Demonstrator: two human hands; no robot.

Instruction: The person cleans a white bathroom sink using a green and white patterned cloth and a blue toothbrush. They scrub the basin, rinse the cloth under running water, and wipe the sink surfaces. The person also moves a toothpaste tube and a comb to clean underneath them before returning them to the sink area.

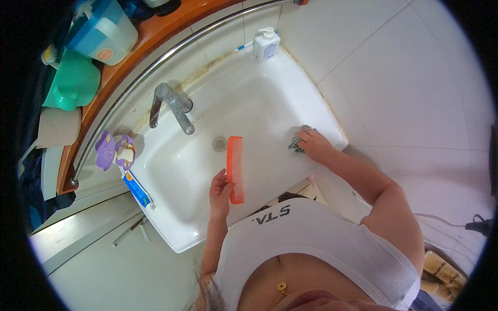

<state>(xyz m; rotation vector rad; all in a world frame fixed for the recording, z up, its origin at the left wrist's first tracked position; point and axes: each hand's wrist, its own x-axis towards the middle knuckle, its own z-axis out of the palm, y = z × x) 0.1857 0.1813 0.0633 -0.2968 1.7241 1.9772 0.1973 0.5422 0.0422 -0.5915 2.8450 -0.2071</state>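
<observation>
In the head view my left hand (220, 192) holds an orange plastic comb (235, 170) by its lower part, over the white washbasin (183, 202), its teeth facing right. My right hand (315, 144) rests on a green and white cloth or scrubbing pad (295, 144) at the basin's right side, fingers over it. The chrome faucet (175, 107) stands behind the basin's drain (220, 144), to the upper left of the comb.
A white pump bottle (266, 46) stands at the back corner. A toothpaste tube (138, 190) and a purple soap dish (125, 152) lie on the left rim. A chrome rail (155, 64) and a wooden shelf (153, 33) with a green cup (74, 81) curve above.
</observation>
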